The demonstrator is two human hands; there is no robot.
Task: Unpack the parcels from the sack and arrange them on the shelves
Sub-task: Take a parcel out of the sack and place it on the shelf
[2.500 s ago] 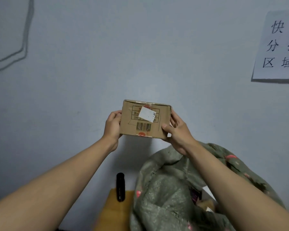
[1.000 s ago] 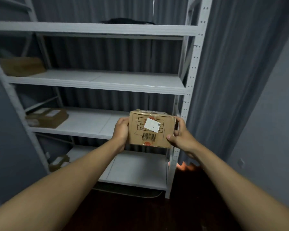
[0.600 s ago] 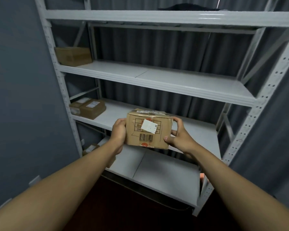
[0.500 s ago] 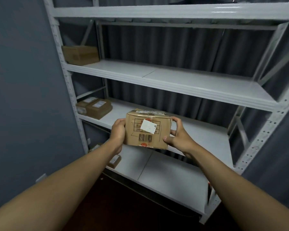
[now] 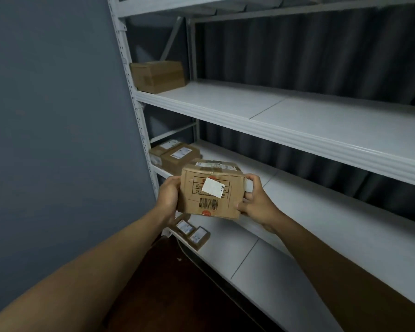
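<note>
Carrying step: brown cardboard parcel with barcode label [image 5: 211, 190] gripped between left hand [image 5: 169, 196] and right hand [image 5: 255, 202], fingers [image 5: 250, 179] curled round its ends. Next: set down on white metal middle shelf [image 5: 333, 212], beside left-end parcels [image 5: 175, 155].

Grey wall [image 5: 53, 121], dark curtain [image 5: 309, 56], dark floor [image 5: 168, 291], dim light

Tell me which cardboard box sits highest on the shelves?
The plain brown box at the left end of the upper shelf. The labelled boxes sit one shelf lower, and two small ones lower still.

parcel [image 5: 211, 190] gripped by left hand [image 5: 169, 198] and right hand [image 5: 255, 202] | before white shelves [image 5: 297, 130]
</note>
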